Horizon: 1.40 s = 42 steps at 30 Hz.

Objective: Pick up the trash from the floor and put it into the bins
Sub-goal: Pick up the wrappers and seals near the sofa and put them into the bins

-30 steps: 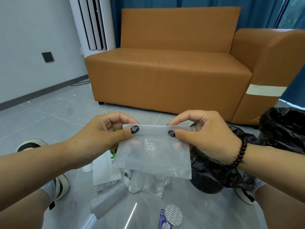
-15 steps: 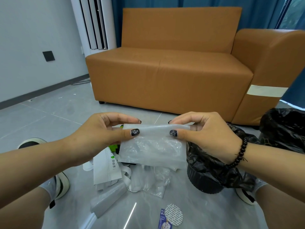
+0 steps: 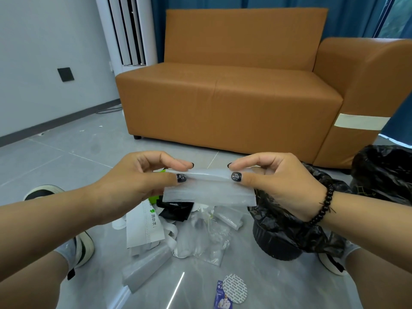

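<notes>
A clear plastic bag, folded into a narrow strip, hangs in front of me above the floor. My left hand pinches its left top edge and my right hand pinches its right top edge. Below lies a heap of trash: a white packet with green print, crumpled clear plastic, a black wrapper and a grey sleeve. A bin lined with a black bag stands just under my right wrist. A second black-lined bin is at the far right.
An orange sofa stands straight ahead on the grey tile floor. A round patterned lid and a small blue card lie near the front. My shoes flank the heap. A white air conditioner stands by the wall.
The bag hung as a wide open sheet before; my hands have folded it upward into a narrow strip. Both hands have stayed in nearly the same place.
</notes>
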Tool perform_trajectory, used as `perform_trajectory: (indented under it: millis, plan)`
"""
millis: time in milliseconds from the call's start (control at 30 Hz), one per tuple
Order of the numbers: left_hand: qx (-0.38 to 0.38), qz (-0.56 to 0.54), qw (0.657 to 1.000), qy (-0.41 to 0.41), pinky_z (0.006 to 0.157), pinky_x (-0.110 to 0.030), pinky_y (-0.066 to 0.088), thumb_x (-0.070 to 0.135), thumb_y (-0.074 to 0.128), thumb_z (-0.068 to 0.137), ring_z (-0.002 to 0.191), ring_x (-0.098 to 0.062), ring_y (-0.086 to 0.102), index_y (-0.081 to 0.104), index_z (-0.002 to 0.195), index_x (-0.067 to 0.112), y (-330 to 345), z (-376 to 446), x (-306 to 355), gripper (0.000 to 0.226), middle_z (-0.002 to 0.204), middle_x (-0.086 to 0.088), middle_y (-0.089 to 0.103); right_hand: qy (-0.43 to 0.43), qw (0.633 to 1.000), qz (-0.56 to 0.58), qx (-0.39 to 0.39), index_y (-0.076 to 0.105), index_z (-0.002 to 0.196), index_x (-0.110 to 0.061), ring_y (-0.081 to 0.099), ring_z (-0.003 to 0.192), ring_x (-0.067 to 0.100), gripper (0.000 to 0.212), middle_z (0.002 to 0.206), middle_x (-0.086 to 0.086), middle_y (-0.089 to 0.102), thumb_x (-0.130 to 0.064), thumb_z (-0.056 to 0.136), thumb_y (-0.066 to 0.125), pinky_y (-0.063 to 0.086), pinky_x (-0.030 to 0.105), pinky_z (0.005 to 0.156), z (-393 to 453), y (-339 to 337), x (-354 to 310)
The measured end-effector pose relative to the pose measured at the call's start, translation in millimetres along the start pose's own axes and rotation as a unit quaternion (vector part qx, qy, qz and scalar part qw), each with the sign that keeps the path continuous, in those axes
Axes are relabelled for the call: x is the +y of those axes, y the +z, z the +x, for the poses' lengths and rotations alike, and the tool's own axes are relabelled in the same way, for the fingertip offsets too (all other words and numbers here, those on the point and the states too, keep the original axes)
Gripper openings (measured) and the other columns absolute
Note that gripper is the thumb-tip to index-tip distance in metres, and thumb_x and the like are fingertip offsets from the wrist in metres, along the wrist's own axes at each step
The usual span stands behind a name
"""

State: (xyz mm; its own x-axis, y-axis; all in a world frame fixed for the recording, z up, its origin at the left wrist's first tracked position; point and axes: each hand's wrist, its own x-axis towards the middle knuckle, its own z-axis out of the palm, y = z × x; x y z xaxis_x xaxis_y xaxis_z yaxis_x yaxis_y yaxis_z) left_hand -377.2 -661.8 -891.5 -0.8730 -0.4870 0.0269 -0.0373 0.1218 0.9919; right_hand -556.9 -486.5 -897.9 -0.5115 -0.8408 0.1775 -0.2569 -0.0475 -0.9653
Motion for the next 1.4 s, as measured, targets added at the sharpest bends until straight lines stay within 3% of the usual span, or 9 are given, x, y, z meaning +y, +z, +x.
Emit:
perform_trajectory:
  millis: [100, 233, 333, 533, 633, 767, 933, 1100, 1400]
  plan:
    - [0.003, 0.030, 1.000, -0.001, 0.068, -0.022, 0.052, 0.023, 0.089, 0.059, 0.079, -0.006, 0.069, 0.073, 0.072, 0.015, 0, 1, -2, 0.022, 0.111, 0.005, 0.072, 0.025, 1.000, 0.002, -0.007, 0.071, 0.097, -0.007, 0.071, 0.090, 0.027, 0.030, 0.095, 0.008, 0.074, -0.001, 0.068, 0.077, 0.056, 0.035, 0.086, 0, -2, 0]
    - [0.014, 0.009, 1.000, -0.020, 0.085, -0.036, 0.057, 0.015, 0.076, 0.058, 0.097, -0.023, 0.070, 0.068, 0.093, 0.009, 1, 3, -5, 0.037, 0.108, 0.000, 0.073, 0.016, 1.000, -0.016, -0.006, 0.070, 0.092, 0.000, 0.069, 0.073, 0.025, 0.018, 0.093, 0.012, 0.074, 0.001, 0.074, 0.074, 0.057, 0.036, 0.069, -2, 1, -2]
    - [0.000, -0.008, 0.999, -0.039, 0.067, -0.028, 0.060, 0.017, 0.072, 0.063, 0.084, -0.024, 0.072, 0.067, 0.097, 0.006, 1, 3, -5, 0.035, 0.103, -0.009, 0.073, 0.016, 1.000, 0.017, -0.016, 0.067, 0.091, 0.002, 0.069, 0.069, 0.031, 0.014, 0.091, 0.014, 0.071, 0.003, 0.077, 0.069, 0.058, 0.040, 0.059, -4, 4, -3]
    - [-0.010, -0.040, 0.999, -0.031, 0.063, -0.022, 0.057, 0.006, 0.082, 0.066, 0.085, -0.026, 0.071, 0.066, 0.089, 0.004, 1, 3, -5, 0.028, 0.107, -0.015, 0.071, 0.016, 0.999, 0.043, 0.007, 0.072, 0.083, 0.001, 0.068, 0.072, 0.023, 0.011, 0.094, 0.013, 0.073, 0.009, 0.076, 0.068, 0.060, 0.031, 0.065, -1, 4, 0]
    - [-0.005, -0.033, 0.999, -0.029, 0.065, -0.024, 0.057, 0.016, 0.087, 0.063, 0.085, -0.032, 0.066, 0.072, 0.079, 0.008, 1, 3, -3, 0.023, 0.108, -0.009, 0.072, 0.010, 0.998, 0.055, 0.015, 0.074, 0.079, -0.002, 0.068, 0.076, 0.017, 0.013, 0.093, 0.010, 0.073, -0.008, 0.068, 0.074, 0.055, 0.022, 0.061, 1, 2, 1]
    - [0.015, 0.002, 1.000, -0.024, 0.090, -0.042, 0.055, 0.017, 0.076, 0.060, 0.099, -0.033, 0.068, 0.072, 0.077, 0.012, 1, 4, -7, 0.018, 0.108, 0.000, 0.073, -0.004, 1.000, 0.001, 0.013, 0.076, 0.083, -0.013, 0.066, 0.080, 0.025, 0.023, 0.089, 0.017, 0.072, -0.017, 0.061, 0.079, 0.057, 0.028, 0.074, 0, 0, 4]
    - [-0.014, -0.011, 0.998, -0.056, 0.072, -0.026, 0.059, 0.016, 0.073, 0.063, 0.092, -0.024, 0.071, 0.067, 0.106, 0.010, 9, 10, -7, 0.044, 0.108, -0.004, 0.072, 0.024, 0.999, -0.009, 0.029, 0.074, 0.091, -0.013, 0.063, 0.077, 0.028, 0.025, 0.083, 0.024, 0.070, 0.000, 0.070, 0.079, 0.053, 0.036, 0.083, 3, -4, 7]
    - [-0.073, -0.021, 0.991, -0.113, 0.066, -0.024, 0.058, 0.023, 0.056, 0.091, 0.083, -0.019, 0.072, 0.061, 0.110, 0.004, 31, 21, -10, 0.028, 0.098, -0.004, 0.073, 0.031, 0.998, -0.009, 0.052, 0.071, 0.086, -0.004, 0.068, 0.073, 0.017, 0.017, 0.094, 0.012, 0.071, 0.010, 0.076, 0.070, 0.058, 0.024, 0.070, 5, -6, 4]
    - [-0.069, 0.002, 0.996, -0.061, 0.062, -0.020, 0.051, 0.015, 0.062, 0.091, 0.073, -0.012, 0.070, 0.061, 0.109, 0.009, 76, 53, -20, 0.019, 0.098, -0.006, 0.074, 0.061, 0.984, 0.109, 0.126, 0.068, 0.098, -0.008, 0.065, 0.075, 0.019, 0.021, 0.103, 0.020, 0.064, 0.003, 0.081, 0.066, 0.056, 0.023, 0.061, 7, -35, 15]
